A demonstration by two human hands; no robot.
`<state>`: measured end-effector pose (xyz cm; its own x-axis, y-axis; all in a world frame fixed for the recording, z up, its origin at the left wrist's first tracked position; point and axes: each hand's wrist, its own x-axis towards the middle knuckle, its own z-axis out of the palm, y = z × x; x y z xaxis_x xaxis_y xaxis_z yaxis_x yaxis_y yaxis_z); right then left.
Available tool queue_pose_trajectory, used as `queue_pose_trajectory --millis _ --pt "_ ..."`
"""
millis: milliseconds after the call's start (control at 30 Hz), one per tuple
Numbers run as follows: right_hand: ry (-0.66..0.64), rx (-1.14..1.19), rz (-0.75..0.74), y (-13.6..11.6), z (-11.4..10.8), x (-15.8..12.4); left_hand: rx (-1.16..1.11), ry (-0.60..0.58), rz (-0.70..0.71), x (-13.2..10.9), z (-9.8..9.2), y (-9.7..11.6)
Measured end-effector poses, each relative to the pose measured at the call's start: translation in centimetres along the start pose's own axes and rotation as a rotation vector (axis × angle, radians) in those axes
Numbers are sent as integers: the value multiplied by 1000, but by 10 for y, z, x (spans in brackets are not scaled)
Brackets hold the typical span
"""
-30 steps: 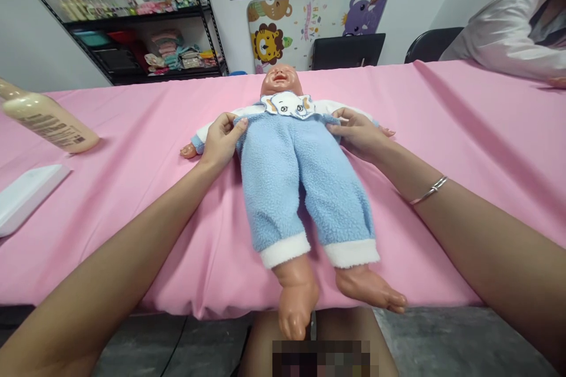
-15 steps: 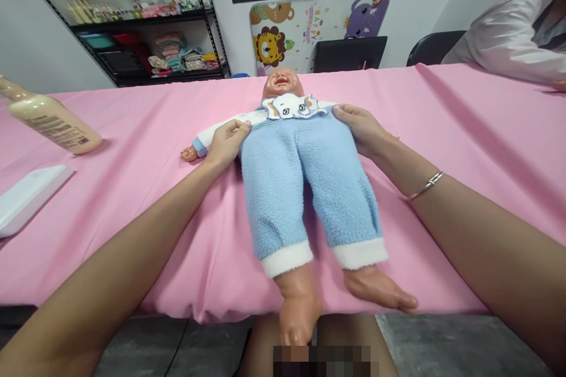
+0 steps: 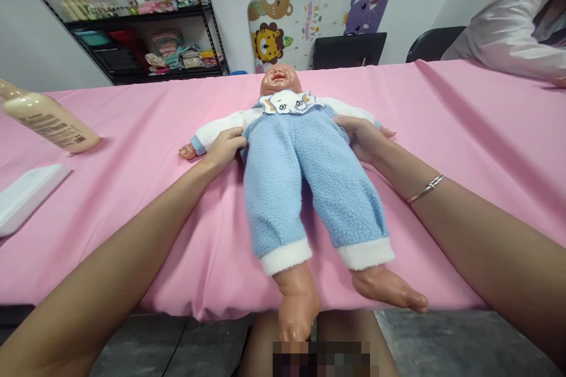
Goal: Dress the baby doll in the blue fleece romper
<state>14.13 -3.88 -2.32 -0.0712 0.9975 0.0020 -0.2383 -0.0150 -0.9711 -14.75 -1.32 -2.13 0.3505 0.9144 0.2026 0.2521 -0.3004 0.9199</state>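
Observation:
A baby doll [image 3: 279, 80] lies on its back on the pink-covered table, head at the far side and feet at my edge. It wears light blue fleece pants [image 3: 278, 171] with white cuffs and a white-sleeved top. An elephant-face piece [image 3: 289, 102] covers its chest. My left hand [image 3: 226, 148] is closed on the pants at the left of the waist, thumb on top. On the other side my right hand [image 3: 363, 136] grips the pants near the hip, its fingertips partly hidden by the fabric. One doll foot [image 3: 299, 306] hangs over the table edge.
At the left lie a cream-coloured bottle [image 3: 50, 121] and a white flat box [image 3: 33, 194]. A person's sleeve [image 3: 504, 26] rests on the table's far right. Behind stand a black shelf rack [image 3: 141, 16], a dark screen-like panel [image 3: 349, 50] and a chair [image 3: 433, 44].
Both my hands have slid slightly down the sides of the pants toward me. The doll's hand beyond my right hand now shows, and its right-side foot has shifted outward.

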Motion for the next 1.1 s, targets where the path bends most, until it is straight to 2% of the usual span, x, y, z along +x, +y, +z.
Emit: queue_pose_trajectory --millis 100,200,333,433,600,767,900,1033,1100 --pt "-97 63 -33 -4 8 -4 -192 -47 9 -4 5 0" --pt "-140 -63 -84 -2 15 -5 -280 34 61 -5 13 2" --pt "-143 -206 -162 3 22 -4 -258 169 74 -1 23 5" --pt "-69 -253 -200 4 24 -1 -263 222 61 4 25 4" --pt "184 -294 -211 8 15 11 -268 256 -28 11 17 2" --pt "214 -374 -264 10 10 21 -242 317 -87 14 10 2" --pt "221 -341 -314 0 11 22 -234 267 -83 15 8 -2" --pt "246 -275 -249 -6 9 18 -223 188 -69 17 4 -8" --pt "233 -318 -240 -2 9 17 -190 166 -57 17 1 -9"
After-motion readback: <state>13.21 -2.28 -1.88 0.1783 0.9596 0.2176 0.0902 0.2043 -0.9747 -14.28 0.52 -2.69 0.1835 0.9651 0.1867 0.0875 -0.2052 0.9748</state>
